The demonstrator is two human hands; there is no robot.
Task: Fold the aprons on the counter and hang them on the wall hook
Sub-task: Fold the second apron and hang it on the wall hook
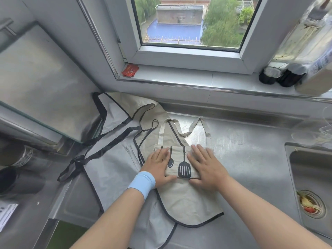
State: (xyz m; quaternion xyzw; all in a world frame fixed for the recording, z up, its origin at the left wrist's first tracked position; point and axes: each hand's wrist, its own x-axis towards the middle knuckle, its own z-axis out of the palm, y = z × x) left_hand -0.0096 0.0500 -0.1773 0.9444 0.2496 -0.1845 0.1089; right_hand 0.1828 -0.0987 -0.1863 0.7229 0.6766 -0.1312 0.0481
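A beige apron [186, 200] with black trim and printed spoon and spatula shapes lies folded narrow on the steel counter [251, 159]. My left hand [159, 167], with a light blue wristband, and my right hand [206, 166] both press flat on its pocket, fingers spread. Its beige straps [195, 125] trail toward the window. Beneath it and to the left spreads a grey apron [115, 159] with black ties [100, 150], unfolded, partly draped up against the wall. No wall hook is in sight.
A sink [309, 186] with food scraps in its drain [310, 203] sits at the right. Dark bottles [280, 76] stand on the window sill, and a red packet [130, 70] lies at its left end. A glass-fronted cabinet [36, 83] is at the left.
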